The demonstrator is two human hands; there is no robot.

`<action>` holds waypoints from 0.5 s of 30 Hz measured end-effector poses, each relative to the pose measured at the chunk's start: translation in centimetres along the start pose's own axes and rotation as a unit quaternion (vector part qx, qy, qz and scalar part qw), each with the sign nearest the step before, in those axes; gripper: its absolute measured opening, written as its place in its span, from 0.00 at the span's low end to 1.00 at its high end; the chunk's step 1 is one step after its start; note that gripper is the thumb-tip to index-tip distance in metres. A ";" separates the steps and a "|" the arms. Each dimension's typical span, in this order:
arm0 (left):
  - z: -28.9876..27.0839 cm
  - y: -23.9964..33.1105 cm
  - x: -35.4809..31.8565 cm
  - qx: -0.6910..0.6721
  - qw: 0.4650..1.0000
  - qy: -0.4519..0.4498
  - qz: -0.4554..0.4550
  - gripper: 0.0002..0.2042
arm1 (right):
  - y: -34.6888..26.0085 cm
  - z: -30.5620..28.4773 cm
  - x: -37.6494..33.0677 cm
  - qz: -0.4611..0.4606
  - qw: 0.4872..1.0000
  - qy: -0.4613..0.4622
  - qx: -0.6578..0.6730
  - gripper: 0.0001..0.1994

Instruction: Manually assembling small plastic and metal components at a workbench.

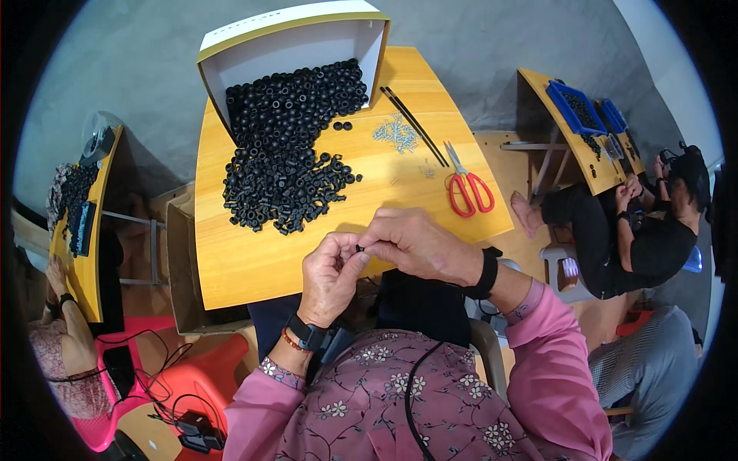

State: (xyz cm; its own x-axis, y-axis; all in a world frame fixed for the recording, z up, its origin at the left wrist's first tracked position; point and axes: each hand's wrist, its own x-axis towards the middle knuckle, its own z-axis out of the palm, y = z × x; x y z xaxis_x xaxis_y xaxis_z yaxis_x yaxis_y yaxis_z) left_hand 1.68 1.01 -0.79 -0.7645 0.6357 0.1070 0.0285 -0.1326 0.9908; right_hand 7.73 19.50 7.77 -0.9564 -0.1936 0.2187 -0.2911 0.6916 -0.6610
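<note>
Near the front edge of the table, my left hand (330,275) and my right hand (411,244) meet fingertip to fingertip. Between the left thumb and fingers sits a small black part (359,248), mostly covered. My right thumb and forefinger pinch together right beside it; whatever they hold is too small or hidden to make out. Beyond my hands lies a heap of small black plastic parts (284,188), spilling out of a tipped white box (296,31). Right of the heap is a little pile of silvery screws (397,134).
Red-handled scissors (469,192) and two thin black rods (415,127) lie at the right of the wooden table (361,200). A person in black (653,223) works at a table with blue trays (576,107) on the right. Another person's arm (73,323) shows at the left table.
</note>
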 end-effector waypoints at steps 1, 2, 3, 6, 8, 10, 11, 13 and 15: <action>0.0 0.3 0.1 0.003 1.000 -0.008 0.002 0.08 | 0.1 0.0 0.0 0.000 1.000 0.000 -0.001 0.08; 0.0 0.4 0.1 0.006 1.000 -0.016 0.004 0.08 | 0.1 0.0 0.0 0.013 1.000 -0.003 0.023 0.08; -0.1 0.4 0.1 0.005 1.000 -0.016 0.005 0.08 | 0.1 0.0 0.0 0.027 0.998 -0.006 0.047 0.08; -0.4 0.4 0.1 -0.013 1.000 -0.021 0.000 0.08 | -1.0 -0.3 0.1 0.133 0.975 -0.018 0.174 0.08; -0.3 0.8 0.1 -0.016 1.000 -0.018 -0.005 0.08 | -0.5 0.4 -0.7 0.149 0.964 0.004 0.221 0.08; -0.2 1.1 0.1 -0.025 0.999 -0.018 -0.020 0.08 | -0.1 0.9 -1.3 0.165 0.949 0.026 0.268 0.09; -0.2 1.2 0.1 -0.035 0.999 -0.018 -0.035 0.08 | 0.1 1.0 -1.4 0.171 0.948 0.023 0.267 0.08; -0.2 1.2 0.1 -0.045 0.998 -0.017 -0.039 0.08 | 0.1 1.2 -1.7 0.177 0.947 0.019 0.266 0.07; -0.2 1.2 0.1 -0.055 0.997 -0.016 -0.043 0.09 | 0.0 1.5 -1.7 0.108 0.978 0.043 0.175 0.08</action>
State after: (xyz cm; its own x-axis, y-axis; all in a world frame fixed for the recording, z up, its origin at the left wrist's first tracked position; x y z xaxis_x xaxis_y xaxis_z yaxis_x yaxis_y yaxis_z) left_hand 1.51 0.72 0.36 -0.7395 0.6726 0.0269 -0.1088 -0.1588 0.9813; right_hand 9.28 18.84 6.33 -0.9953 -0.0002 0.0967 -0.0875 0.4270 -0.9000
